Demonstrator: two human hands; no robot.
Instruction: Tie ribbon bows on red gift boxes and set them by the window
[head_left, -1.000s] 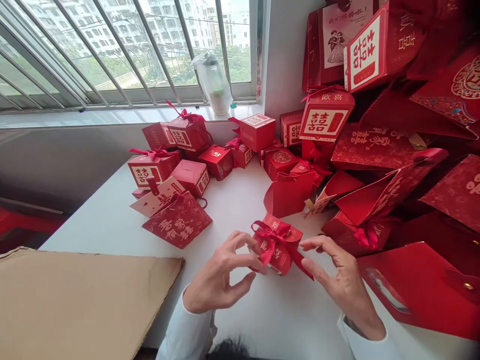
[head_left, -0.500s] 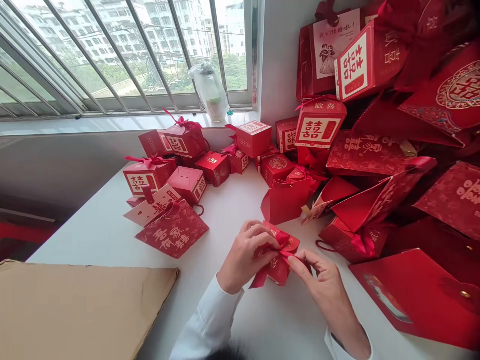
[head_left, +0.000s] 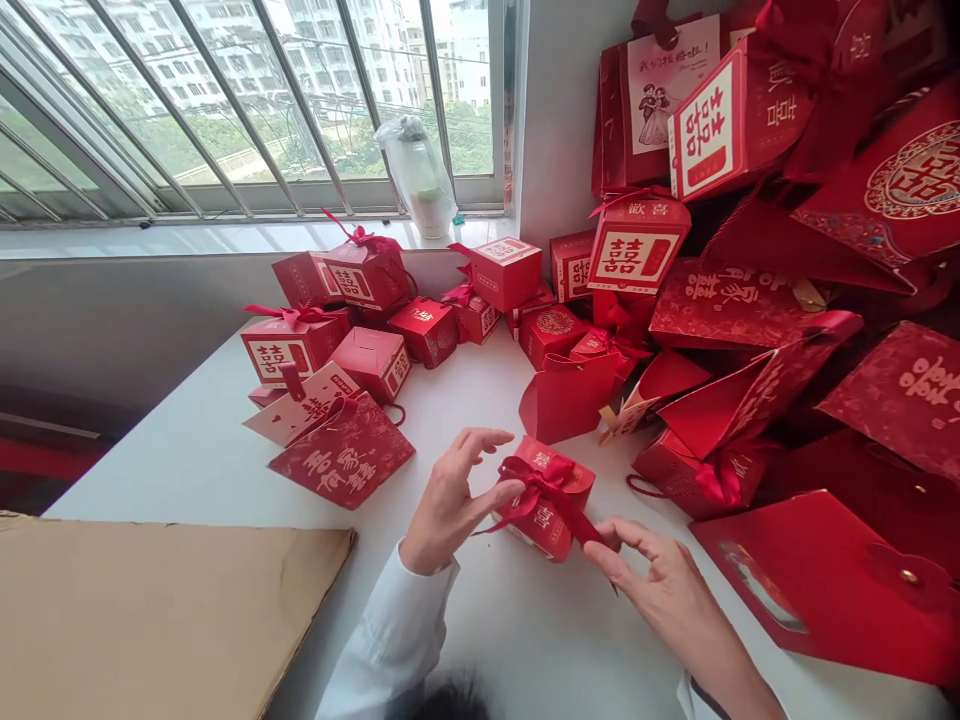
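A small red gift box [head_left: 556, 546] with pale lettering lies on the white table in front of me. Around it runs a dark red ribbon [head_left: 568, 507], tied in a bow on top. My left hand [head_left: 448, 503] is at the box's left side, fingers and thumb spread apart. Its thumb tip reaches the left loop of the bow; whether it presses on it I cannot tell. On the other side, my right hand [head_left: 664, 580] pinches a ribbon tail between thumb and fingers, drawing it out toward the lower right.
A heap of red boxes and bags [head_left: 724, 300] fills the right side. More red boxes [head_left: 373, 362] and a red bag [head_left: 346, 450] stand at the back left. Cardboard [head_left: 165, 610] lies at the front left. A plastic-wrapped cup [head_left: 427, 190] stands on the sill by the barred window.
My left hand has let go of the bow and moved left, its fingers opening. My right hand has moved slightly right and down with the ribbon tail, and the bow is now uncovered.
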